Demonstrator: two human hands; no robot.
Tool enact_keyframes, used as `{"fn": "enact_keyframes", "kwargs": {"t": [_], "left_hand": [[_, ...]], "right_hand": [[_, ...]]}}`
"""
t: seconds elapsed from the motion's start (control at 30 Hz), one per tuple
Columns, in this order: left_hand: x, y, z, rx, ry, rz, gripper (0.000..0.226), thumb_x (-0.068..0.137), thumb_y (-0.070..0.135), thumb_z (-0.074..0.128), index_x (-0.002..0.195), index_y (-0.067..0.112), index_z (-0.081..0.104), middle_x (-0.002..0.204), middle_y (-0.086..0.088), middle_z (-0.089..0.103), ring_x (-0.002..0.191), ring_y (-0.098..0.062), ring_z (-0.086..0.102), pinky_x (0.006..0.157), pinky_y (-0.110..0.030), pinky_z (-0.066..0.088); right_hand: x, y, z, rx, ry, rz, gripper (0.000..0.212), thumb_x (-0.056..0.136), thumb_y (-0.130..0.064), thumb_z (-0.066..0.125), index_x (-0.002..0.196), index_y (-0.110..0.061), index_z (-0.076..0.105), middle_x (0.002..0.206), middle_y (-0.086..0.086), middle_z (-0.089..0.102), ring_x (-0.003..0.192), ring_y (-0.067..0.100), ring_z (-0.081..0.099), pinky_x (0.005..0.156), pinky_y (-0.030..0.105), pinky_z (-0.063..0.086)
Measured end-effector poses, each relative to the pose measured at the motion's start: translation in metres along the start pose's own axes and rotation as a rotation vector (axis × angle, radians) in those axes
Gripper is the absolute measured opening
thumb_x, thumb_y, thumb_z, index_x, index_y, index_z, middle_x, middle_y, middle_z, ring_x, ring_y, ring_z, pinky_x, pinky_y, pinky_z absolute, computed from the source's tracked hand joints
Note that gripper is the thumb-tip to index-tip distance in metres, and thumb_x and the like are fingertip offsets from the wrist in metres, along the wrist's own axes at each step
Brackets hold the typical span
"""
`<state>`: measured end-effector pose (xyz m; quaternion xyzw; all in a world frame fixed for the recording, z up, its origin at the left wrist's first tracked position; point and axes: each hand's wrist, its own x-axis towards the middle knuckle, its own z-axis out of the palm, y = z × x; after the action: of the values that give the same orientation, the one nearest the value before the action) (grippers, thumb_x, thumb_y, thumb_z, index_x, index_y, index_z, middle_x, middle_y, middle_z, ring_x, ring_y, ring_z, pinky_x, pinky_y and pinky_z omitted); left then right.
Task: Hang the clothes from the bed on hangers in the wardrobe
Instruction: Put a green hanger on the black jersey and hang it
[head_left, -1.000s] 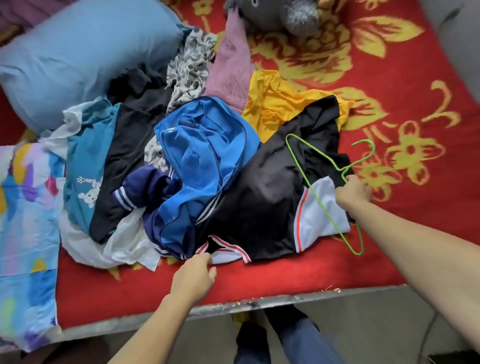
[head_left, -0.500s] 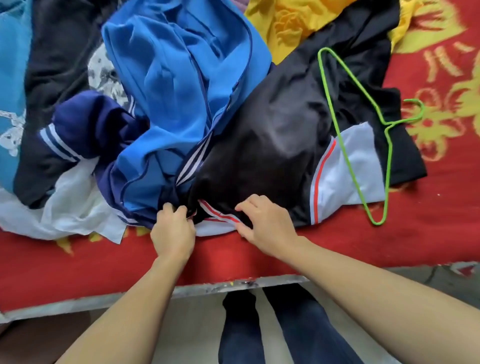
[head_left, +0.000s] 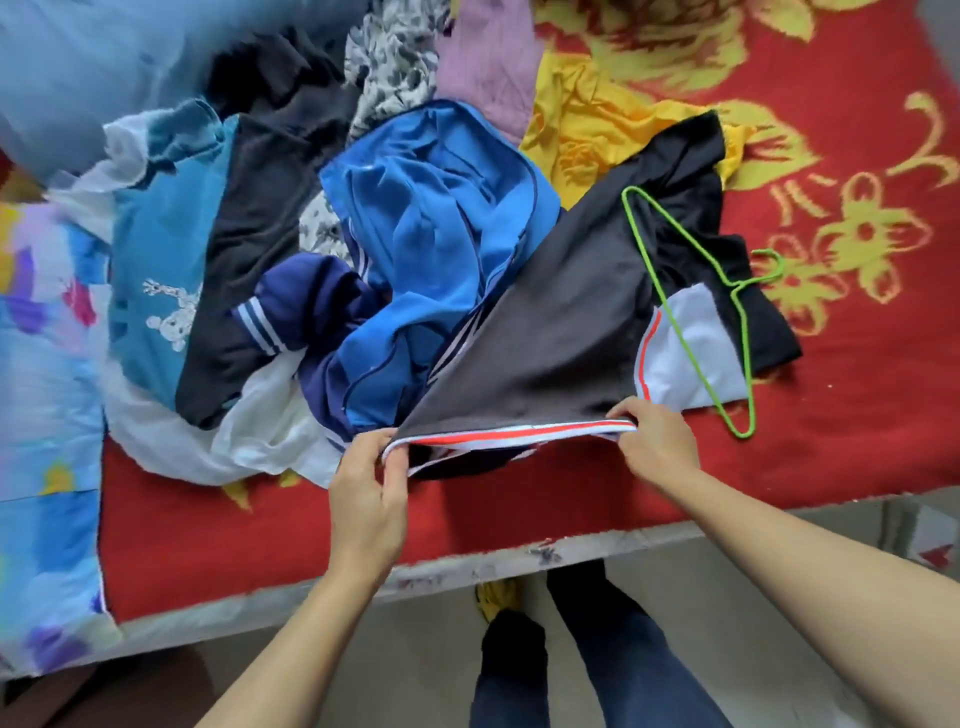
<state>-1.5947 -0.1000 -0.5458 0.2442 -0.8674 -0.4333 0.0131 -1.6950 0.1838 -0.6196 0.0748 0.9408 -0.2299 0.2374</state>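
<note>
A black shirt (head_left: 561, 332) with a white panel and a red-and-white striped hem lies at the right of a clothes pile on the bed. My left hand (head_left: 369, 493) pinches the hem's left end. My right hand (head_left: 657, 447) grips the hem's right end, and the hem is stretched taut between them, lifted off the bed. A green wire hanger (head_left: 691, 317) rests on the shirt's right side, its hook toward the red cover. A bright blue garment (head_left: 436, 249) lies just left of the shirt.
The pile also holds a navy striped piece (head_left: 306, 312), a teal shirt (head_left: 161, 270), a white cloth (head_left: 249, 436), yellow (head_left: 587, 130) and pink (head_left: 488, 67) garments. A blue pillow (head_left: 88, 78) sits at the back left. The red flowered bed cover (head_left: 857, 415) ends at the bed's front edge (head_left: 467, 571).
My right hand let go of the hanger, which now lies on the shirt. Both hands took hold of the black shirt's hem, then spread apart and lifted it taut.
</note>
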Motion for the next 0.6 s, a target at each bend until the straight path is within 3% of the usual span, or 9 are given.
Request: {"fn": "enact_keyframes", "kwargs": {"t": [0.07,0.13,0.27,0.4,0.5,0.6], "left_hand": [[0.010,0.036,-0.019,-0.177,0.037,-0.024,0.015,0.094,0.027,0.049,0.080,0.025,0.053,0.071,0.004,0.056,0.067,-0.011,0.054,0.067,-0.025,0.045],[0.028,0.078,-0.041,-0.293,0.120,-0.007,0.019,0.092,0.030,0.046,0.077,0.018,0.047,0.069,0.000,0.050,0.064,-0.016,0.050,0.065,-0.036,0.045],[0.052,0.169,-0.091,-0.349,0.284,0.140,0.023,0.098,0.019,0.047,0.081,0.005,0.048,0.071,0.000,0.048,0.068,-0.015,0.044,0.068,-0.036,0.039],[0.059,0.240,-0.150,-0.231,0.291,0.394,0.023,0.096,0.026,0.053,0.079,0.011,0.049,0.063,0.005,0.047,0.061,-0.017,0.043,0.063,-0.032,0.035],[0.052,0.287,-0.203,-0.010,0.248,0.572,0.028,0.086,0.035,0.068,0.081,0.012,0.053,0.054,0.003,0.050,0.051,-0.018,0.044,0.057,-0.032,0.031],[0.043,0.326,-0.257,0.168,0.201,0.691,0.034,0.070,0.046,0.074,0.084,0.020,0.056,0.054,0.000,0.057,0.052,-0.022,0.050,0.057,-0.032,0.039]], "right_hand": [[-0.018,-0.016,-0.043,0.137,0.093,-0.024,0.033,0.079,-0.003,0.057,0.099,-0.023,0.072,0.105,0.004,0.072,0.104,0.028,0.063,0.084,0.034,0.045],[-0.032,-0.044,-0.091,0.243,0.208,-0.088,0.028,0.082,-0.002,0.058,0.098,-0.018,0.074,0.101,0.005,0.073,0.101,0.027,0.065,0.085,0.034,0.046],[-0.055,-0.108,-0.193,0.469,0.345,-0.201,0.021,0.085,-0.002,0.056,0.090,-0.014,0.073,0.084,0.001,0.070,0.085,0.020,0.065,0.076,0.032,0.048],[-0.074,-0.152,-0.292,0.543,0.450,-0.269,0.016,0.089,-0.014,0.056,0.085,-0.017,0.071,0.080,0.002,0.066,0.080,0.017,0.057,0.071,0.032,0.043],[-0.093,-0.173,-0.361,0.558,0.493,-0.317,0.015,0.086,-0.019,0.059,0.073,-0.022,0.067,0.076,0.001,0.064,0.077,0.017,0.055,0.070,0.033,0.044],[-0.122,-0.192,-0.421,0.571,0.514,-0.360,0.015,0.083,-0.014,0.061,0.072,-0.021,0.069,0.074,0.003,0.065,0.071,0.016,0.056,0.066,0.030,0.044]]}}
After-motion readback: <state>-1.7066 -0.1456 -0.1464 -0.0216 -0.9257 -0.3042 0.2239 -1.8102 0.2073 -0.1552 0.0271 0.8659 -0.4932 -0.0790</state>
